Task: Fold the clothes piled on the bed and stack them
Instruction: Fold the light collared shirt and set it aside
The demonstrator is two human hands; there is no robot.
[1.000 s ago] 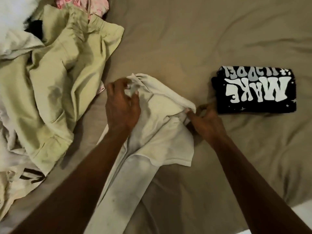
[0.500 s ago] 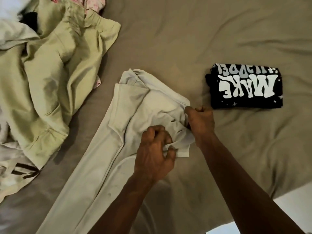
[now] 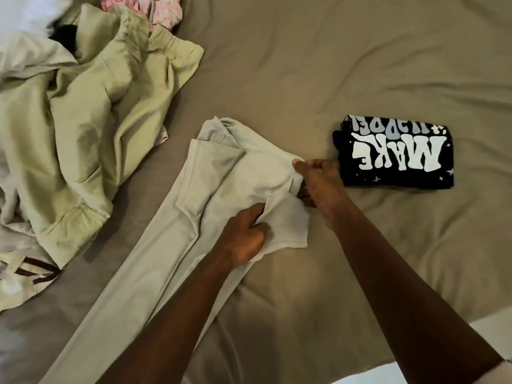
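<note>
While one garment (image 3: 221,173) is gripped, one shirt (image 3: 396,153) lies folded

Spread on the bed (image 3: 304,65), the pale garment is held by two hands just left of the black shirt. A bunched fold is gripped by the curled left hand (image 3: 243,236); the edge nearest the shirt is pinched by the right hand (image 3: 318,184). One unfolded pile (image 3: 83,120) is seen well left of the shirt.

Left hand (image 3: 243,236) crossed the shirt (image 3: 221,173) (gripping its sleeve (image 3: 291,225)).
</note>
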